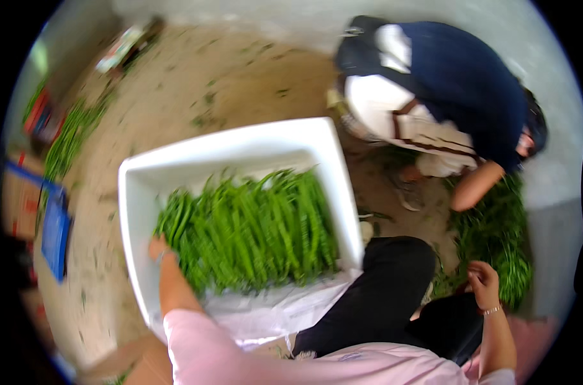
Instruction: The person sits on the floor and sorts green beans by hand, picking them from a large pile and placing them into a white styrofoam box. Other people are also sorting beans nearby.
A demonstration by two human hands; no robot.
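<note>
A white foam box point(229, 139) stands before me, tilted in view. Long slender green vegetables point(253, 231) lie side by side inside it. A white liner sheet point(277, 305) covers the box's near side. My left hand point(159, 249) reaches into the box at the left end of the row, against the vegetables; its fingertips are partly hidden among them. Off to the right, my right hand point(484, 285) hovers by my black-trousered knee with its fingers curled. Blur hides whether anything small is in it. The nearest thing beyond it is a heap of loose greens point(510, 250).
A crouching person point(464, 77) in a dark top bends over the heap at the right. More greens point(77, 137) lie on the floor point(176, 72) at left, near a blue dustpan-like object point(56, 236) and cardboard boxes point(24, 202). A grey wall point(272, 19) bounds the back.
</note>
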